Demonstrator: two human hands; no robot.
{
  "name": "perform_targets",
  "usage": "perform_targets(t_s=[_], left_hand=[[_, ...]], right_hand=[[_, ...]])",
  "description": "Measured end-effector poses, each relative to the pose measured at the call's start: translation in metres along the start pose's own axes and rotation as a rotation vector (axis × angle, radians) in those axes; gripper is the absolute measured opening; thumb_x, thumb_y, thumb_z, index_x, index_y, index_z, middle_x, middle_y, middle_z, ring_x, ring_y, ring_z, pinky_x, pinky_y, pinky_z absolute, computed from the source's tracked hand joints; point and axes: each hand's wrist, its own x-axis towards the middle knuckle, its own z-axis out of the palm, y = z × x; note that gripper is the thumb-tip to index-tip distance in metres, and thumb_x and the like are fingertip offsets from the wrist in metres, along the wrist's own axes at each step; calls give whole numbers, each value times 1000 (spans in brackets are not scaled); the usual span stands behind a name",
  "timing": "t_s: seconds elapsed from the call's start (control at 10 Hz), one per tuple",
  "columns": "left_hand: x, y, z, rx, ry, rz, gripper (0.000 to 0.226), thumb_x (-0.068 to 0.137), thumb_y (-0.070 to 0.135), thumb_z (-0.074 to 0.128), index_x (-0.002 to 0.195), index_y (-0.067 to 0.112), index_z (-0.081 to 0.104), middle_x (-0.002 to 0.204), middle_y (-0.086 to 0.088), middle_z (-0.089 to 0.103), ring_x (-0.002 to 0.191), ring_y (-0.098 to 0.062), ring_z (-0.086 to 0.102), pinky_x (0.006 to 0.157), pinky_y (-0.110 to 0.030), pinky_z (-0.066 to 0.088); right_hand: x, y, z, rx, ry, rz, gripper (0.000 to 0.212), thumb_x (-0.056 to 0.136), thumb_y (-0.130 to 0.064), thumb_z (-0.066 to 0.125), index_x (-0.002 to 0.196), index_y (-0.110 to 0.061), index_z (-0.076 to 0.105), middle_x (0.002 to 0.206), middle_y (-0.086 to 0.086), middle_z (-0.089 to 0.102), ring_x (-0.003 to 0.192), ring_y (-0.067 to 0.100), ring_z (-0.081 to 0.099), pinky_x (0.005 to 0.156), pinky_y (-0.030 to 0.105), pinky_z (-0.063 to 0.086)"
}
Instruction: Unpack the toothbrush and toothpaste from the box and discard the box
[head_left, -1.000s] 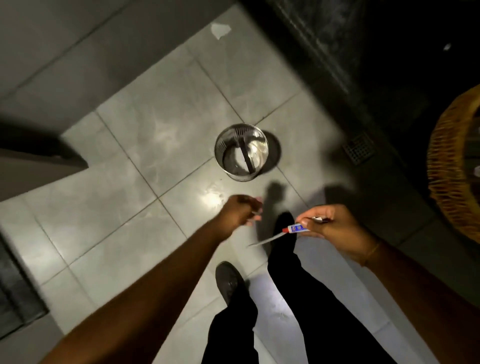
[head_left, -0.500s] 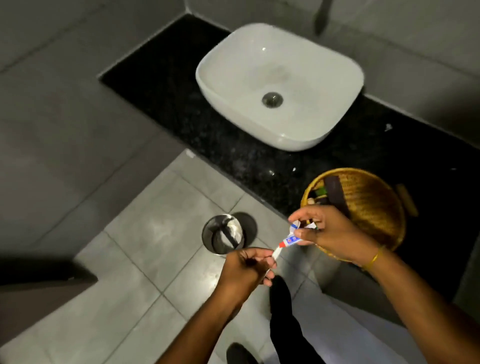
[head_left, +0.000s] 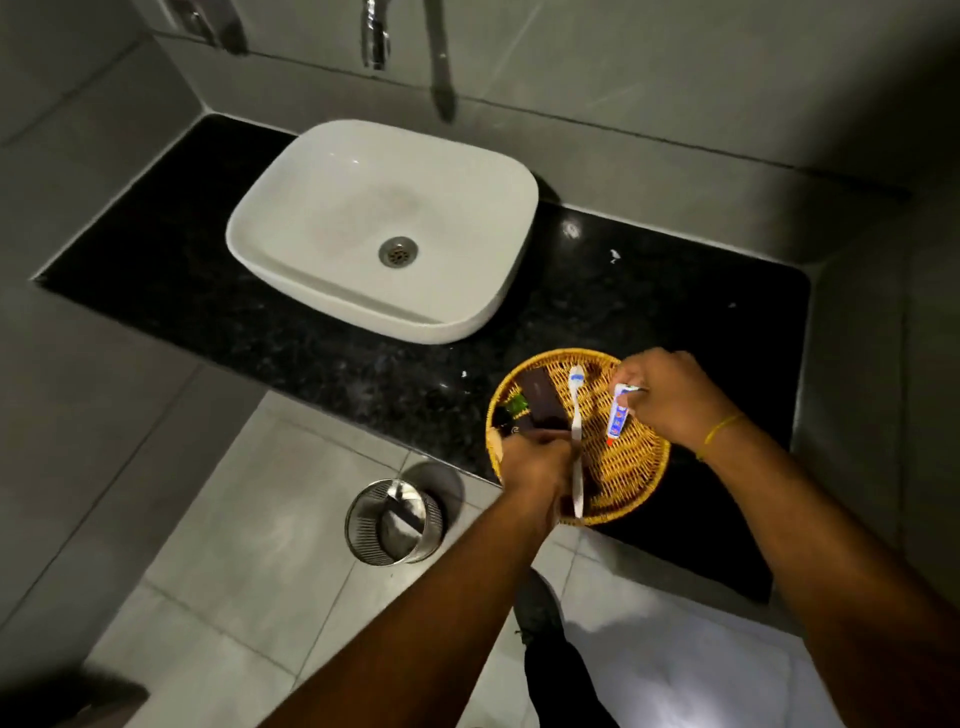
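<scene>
My left hand (head_left: 535, 465) grips a white toothbrush (head_left: 576, 410) by the handle, head pointing away, over a round wicker basket (head_left: 631, 483) on the black counter. My right hand (head_left: 667, 397) pinches a small white, blue and red toothpaste tube (head_left: 616, 415) by its top end, hanging cap-down above the basket. On the floor below stands a perforated metal bin (head_left: 363, 540) with a dark flat box (head_left: 410, 512) leaning inside it.
A white basin (head_left: 322, 208) sits on the black counter (head_left: 156, 260), with taps on the wall behind. The basket also holds a dark flat packet (head_left: 543, 400) and a small green item (head_left: 517, 404). Grey floor tiles and my shoes lie below.
The view swung up from the floor and bin to the counter. The toothbrush passed from my right hand to my left, and both hands moved over the basket.
</scene>
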Motion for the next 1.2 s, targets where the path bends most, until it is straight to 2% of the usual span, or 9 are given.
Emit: perform_targets(t_s=[0.1, 0.2, 0.3, 0.5, 0.6, 0.8, 0.9, 1.1, 1.2], left_hand=[[21, 1, 26, 187, 61, -5, 13, 81, 23, 76, 90, 13, 78, 101, -14, 78, 99, -37, 74, 91, -47, 61], [39, 0, 46, 353, 86, 1, 29, 81, 32, 75, 98, 9, 74, 101, -13, 77, 100, -36, 74, 88, -45, 62], [46, 2, 57, 554, 116, 42, 38, 82, 40, 74, 99, 7, 64, 105, -15, 71, 99, -37, 71, 85, -45, 62], [56, 4, 58, 907, 72, 264, 28, 92, 37, 67, 96, 10, 70, 93, -11, 74, 83, -30, 73, 74, -40, 63], [60, 7, 57, 1051, 30, 379, 24, 97, 32, 61, 84, 14, 66, 72, 0, 62, 74, -24, 68, 62, -32, 54], [61, 9, 52, 1184, -101, 507, 16, 94, 16, 65, 104, 5, 71, 104, -14, 74, 94, -34, 73, 83, -45, 63], [55, 11, 49, 1198, -166, 549, 19, 95, 13, 63, 110, 4, 70, 108, -17, 72, 98, -36, 71, 86, -45, 61], [22, 25, 17, 1277, -178, 694, 19, 95, 23, 60, 97, 8, 72, 95, -18, 75, 87, -40, 73, 81, -47, 63], [-4, 46, -6, 1278, -84, 862, 32, 93, 34, 54, 106, 8, 67, 106, -21, 74, 94, -44, 70, 80, -45, 58]], right_hand=[[6, 16, 17, -79, -67, 69, 19, 88, -2, 64, 90, -15, 78, 100, 10, 67, 100, 35, 68, 89, 31, 52], [12, 19, 32, -224, -177, -5, 31, 90, -6, 56, 60, -15, 60, 70, -2, 56, 84, 29, 58, 105, 33, 44], [20, 14, 41, -260, -283, -7, 26, 96, -18, 53, 70, -19, 55, 84, 5, 65, 97, 27, 66, 111, 43, 43], [23, 16, 54, -424, -230, -86, 33, 104, -31, 42, 96, -17, 71, 101, 5, 75, 102, 24, 68, 115, 43, 40], [19, 23, 60, -385, -180, -55, 30, 105, -28, 45, 109, -17, 72, 115, 6, 75, 112, 25, 67, 110, 41, 45], [11, 33, 72, -357, -61, -78, 17, 96, -22, 62, 108, -12, 69, 114, 11, 73, 110, 29, 66, 98, 39, 50], [5, 29, 70, -367, -28, -99, 19, 90, -21, 68, 106, -11, 68, 109, 14, 74, 105, 33, 66, 93, 43, 52], [-19, 7, 47, -302, -33, 13, 14, 83, -22, 72, 94, -17, 65, 105, 11, 70, 107, 33, 67, 91, 37, 54], [-36, -14, 37, -226, 83, -24, 36, 75, -13, 67, 111, -14, 68, 120, 16, 70, 134, 38, 54, 111, 41, 48]])
